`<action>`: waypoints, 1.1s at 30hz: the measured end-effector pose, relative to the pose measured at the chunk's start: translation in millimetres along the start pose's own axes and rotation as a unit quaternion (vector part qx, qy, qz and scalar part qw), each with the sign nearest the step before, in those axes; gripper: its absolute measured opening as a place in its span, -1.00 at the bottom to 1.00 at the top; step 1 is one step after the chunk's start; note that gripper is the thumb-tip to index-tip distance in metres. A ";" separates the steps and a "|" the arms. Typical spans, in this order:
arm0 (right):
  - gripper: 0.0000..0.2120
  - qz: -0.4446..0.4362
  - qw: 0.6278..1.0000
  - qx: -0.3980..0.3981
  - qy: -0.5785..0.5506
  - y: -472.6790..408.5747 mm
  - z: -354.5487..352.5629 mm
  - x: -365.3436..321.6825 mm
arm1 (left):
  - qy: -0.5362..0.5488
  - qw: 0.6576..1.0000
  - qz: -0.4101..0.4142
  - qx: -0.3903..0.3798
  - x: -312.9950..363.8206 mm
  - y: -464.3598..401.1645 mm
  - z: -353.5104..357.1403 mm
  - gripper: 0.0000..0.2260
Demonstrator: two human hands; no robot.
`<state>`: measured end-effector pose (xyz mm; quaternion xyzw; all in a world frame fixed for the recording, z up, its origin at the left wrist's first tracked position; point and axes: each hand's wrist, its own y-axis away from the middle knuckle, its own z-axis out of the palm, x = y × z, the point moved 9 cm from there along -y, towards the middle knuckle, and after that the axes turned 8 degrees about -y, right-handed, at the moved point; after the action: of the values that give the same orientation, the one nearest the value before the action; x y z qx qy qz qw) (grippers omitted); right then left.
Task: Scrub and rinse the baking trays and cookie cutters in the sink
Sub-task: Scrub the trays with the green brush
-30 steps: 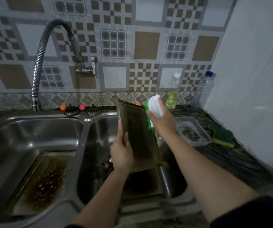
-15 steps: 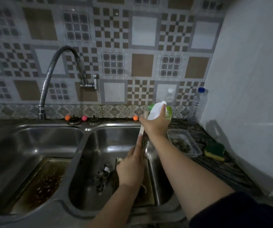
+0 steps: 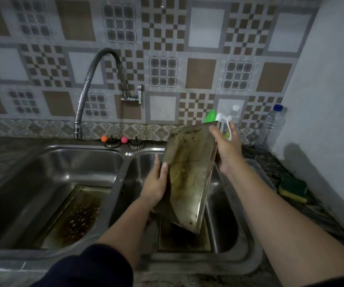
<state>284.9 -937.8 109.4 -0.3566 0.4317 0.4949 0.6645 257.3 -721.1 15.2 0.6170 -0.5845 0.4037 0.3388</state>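
A stained metal baking tray (image 3: 189, 175) stands tilted on edge over the right sink basin (image 3: 225, 206). My left hand (image 3: 155, 184) grips its left edge, thumb on the face. My right hand (image 3: 226, 148) holds the tray's upper right edge, thumb over the rim, together with a white-handled green scrub brush (image 3: 215, 117) that sticks up behind the tray. A second greasy tray (image 3: 73, 214) lies flat in the left basin (image 3: 42, 168). Another tray (image 3: 183, 241) lies on the right basin's floor, partly hidden. I see no cookie cutters.
The flexible tap (image 3: 96, 79) arches over the left basin. Two strainer plugs (image 3: 123, 141) sit on the back rim. Right counter: a clear plastic tub (image 3: 264, 172), a green-yellow sponge (image 3: 293, 188), a water bottle (image 3: 272, 125), a soap bottle (image 3: 234, 119).
The tray has turned from edge-on to facing me, its stained inner face now showing. My right hand moved from the tray's top to its right edge, still with the brush.
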 end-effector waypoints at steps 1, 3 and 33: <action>-0.23 -0.008 1.000 0.000 0.004 -0.4 -0.2 1.6 | 0.042 0.999 -0.004 -0.001 -2.6 -1.5 -4.8 -0.46; -0.25 -0.033 0.999 0.003 0.031 -0.3 -0.4 4.9 | 0.097 0.995 0.015 0.003 -4.4 -3.5 -12.4 -0.49; -0.38 -0.207 0.832 -0.015 0.515 31.8 123.6 50.3 | 0.176 0.970 0.154 0.066 -6.2 -43.4 -47.5 -0.56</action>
<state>288.4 -800.7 107.3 -0.6510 0.6198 0.0969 0.4273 295.7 -672.2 33.1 0.4600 -0.5760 0.5905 0.3286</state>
